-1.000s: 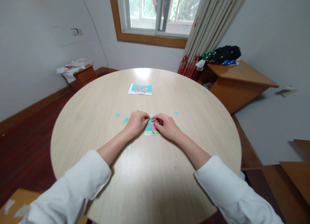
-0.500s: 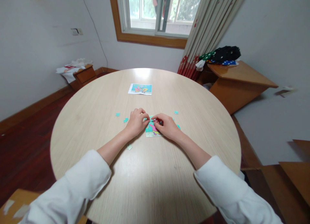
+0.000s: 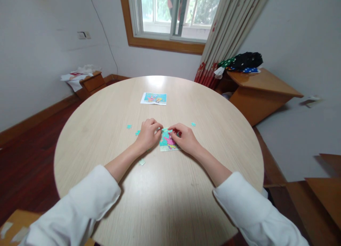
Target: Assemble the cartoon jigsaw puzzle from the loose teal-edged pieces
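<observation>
A partly joined jigsaw puzzle [image 3: 165, 143] with a pink cartoon figure on a turquoise ground lies flat on the round table [image 3: 170, 196]. At its upper left corner, my left hand [image 3: 149, 133] is closed, with thumb and forefinger on the edge. My right hand [image 3: 183, 136] is closed over the puzzle's right side and hides part of it, its forefinger at the top edge and its thumb lower on the picture. Loose puzzle pieces lie around: a turquoise piece [image 3: 137, 132] beside my left hand, and a pale green piece [image 3: 141, 162] nearer me.
Beyond my hands lies a printed reference picture [image 3: 155, 98]. Single loose pieces are at the far left [image 3: 129, 126] and far right [image 3: 193, 124]. A wooden stand with cloths [image 3: 246, 61] is behind the table on the right, beside the curtain [image 3: 226, 33].
Both hands have drawn slightly apart at the puzzle's top edge, so more of the pink figure shows. The view has shifted a little.
</observation>
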`<state>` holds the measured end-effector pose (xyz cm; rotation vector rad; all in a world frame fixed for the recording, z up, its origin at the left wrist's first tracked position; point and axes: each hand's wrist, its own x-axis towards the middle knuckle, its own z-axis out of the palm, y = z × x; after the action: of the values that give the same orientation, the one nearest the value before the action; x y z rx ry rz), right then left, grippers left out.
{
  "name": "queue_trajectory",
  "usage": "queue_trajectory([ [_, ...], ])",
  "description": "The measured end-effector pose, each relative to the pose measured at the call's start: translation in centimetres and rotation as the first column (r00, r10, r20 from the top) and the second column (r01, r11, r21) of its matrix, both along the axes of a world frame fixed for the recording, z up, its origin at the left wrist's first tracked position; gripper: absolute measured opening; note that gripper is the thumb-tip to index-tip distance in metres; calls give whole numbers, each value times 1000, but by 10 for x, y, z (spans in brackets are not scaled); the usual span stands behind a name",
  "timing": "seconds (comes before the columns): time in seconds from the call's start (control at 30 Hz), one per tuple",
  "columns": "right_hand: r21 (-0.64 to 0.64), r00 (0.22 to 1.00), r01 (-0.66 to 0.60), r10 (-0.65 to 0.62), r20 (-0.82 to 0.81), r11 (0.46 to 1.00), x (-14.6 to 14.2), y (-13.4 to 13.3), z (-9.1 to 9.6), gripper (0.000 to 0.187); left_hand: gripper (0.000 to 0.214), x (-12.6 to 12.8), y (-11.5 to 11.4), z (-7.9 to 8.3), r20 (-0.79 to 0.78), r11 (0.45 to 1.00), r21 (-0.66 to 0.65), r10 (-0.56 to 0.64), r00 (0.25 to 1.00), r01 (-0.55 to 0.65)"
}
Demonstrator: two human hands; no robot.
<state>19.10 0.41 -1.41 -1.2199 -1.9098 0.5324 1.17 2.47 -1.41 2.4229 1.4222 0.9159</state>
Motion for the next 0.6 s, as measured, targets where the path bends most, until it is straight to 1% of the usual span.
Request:
queue_trajectory([
  [0.13,14,1000,23,-23,-9,1000,2,1,1,18,16,-7,1,4,5,998,50,36,999,-36],
  [0.27,9,999,33,-33,-15,999,5,2,3,20,18,-25,6,10,-24,993,36,110,994,-109],
  [0.37,10,999,45,-45,-23,999,6,1,5,21,20,-46,13,16,-17,982,-42,183,983,-183],
  [0.47,18,998,58,-58,-27,998,6,1,6,20,24,-65,19,22,36,945,-129,308,951,-301],
  [0.53,16,997,68,-67,-32,998,8,1,7,20,25,-75,21,26,54,922,-174,360,931,-346],
  [0.6,8,997,75,-75,-37,997,9,1,7,20,24,-82,23,28,61,907,-203,387,920,-368],
])
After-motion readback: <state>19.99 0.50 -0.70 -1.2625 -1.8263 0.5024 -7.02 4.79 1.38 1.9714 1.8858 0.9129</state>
